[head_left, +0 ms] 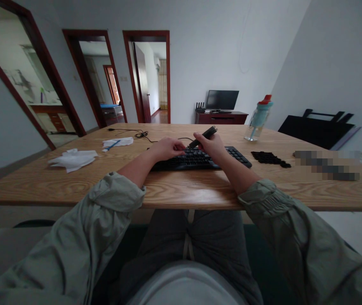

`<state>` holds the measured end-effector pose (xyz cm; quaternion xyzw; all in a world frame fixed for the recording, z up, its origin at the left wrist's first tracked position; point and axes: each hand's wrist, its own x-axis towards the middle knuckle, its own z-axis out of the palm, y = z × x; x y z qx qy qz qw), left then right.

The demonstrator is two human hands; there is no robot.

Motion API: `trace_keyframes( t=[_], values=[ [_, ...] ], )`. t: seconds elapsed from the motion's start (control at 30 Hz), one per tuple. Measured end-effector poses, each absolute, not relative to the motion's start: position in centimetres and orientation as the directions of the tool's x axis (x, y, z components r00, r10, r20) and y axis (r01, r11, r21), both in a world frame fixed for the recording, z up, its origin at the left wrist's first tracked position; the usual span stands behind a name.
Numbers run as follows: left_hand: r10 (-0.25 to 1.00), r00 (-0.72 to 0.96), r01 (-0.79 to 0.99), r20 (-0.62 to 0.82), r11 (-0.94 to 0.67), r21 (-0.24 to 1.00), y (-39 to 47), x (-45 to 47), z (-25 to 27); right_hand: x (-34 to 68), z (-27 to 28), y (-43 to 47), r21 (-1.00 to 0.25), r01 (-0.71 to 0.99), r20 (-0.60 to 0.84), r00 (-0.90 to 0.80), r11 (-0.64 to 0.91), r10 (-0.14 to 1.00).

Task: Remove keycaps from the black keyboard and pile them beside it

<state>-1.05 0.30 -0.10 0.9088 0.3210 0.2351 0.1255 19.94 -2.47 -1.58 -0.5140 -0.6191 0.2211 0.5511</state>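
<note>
A black keyboard (190, 161) lies on the wooden table in front of me, partly covered by my hands. My right hand (212, 146) is closed around a black, stick-shaped tool (204, 136); its lower end slants down to the left, close over the keys, and its upper end points up to the right. Over the keyboard's left and middle part, my left hand (168, 148) has its fingers bent inward near the tool's lower end. Whatever its fingertips hold, if anything, is too small to make out.
On the table (181, 190), white tissues (73, 159) and a blue-and-white pen-like stick (111, 145) lie left. A coiled black cable (141, 134) runs behind the keyboard. Rightward are a pile of black pieces (268, 158), a water bottle (257, 120) and a blurred-out dark object (327, 165).
</note>
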Motion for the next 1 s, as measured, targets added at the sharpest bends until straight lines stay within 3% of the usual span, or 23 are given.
trace_keyframes(
  t=[0.33, 0.7, 1.0],
  values=[
    [0.691, 0.646, 0.599, 0.325, -0.722, 0.346, 2.6, -1.9, -1.1, 20.0, -2.0, -2.4, -0.724, 0.597, 0.475, 0.071, 0.344, 0.877],
    [0.683, 0.666, 0.616, 0.300, -0.731, 0.293, 2.9, -1.6, -1.6, 19.2, -1.6, -3.3, -0.605, 0.710, 0.518, 0.006, 0.361, 0.856],
    [0.673, 0.657, 0.643, 0.339, -0.735, 0.214, 3.3, -1.1, -2.4, 18.7, -1.6, -3.7, -0.581, 0.736, 0.533, 0.022, 0.347, 0.846]
  ],
)
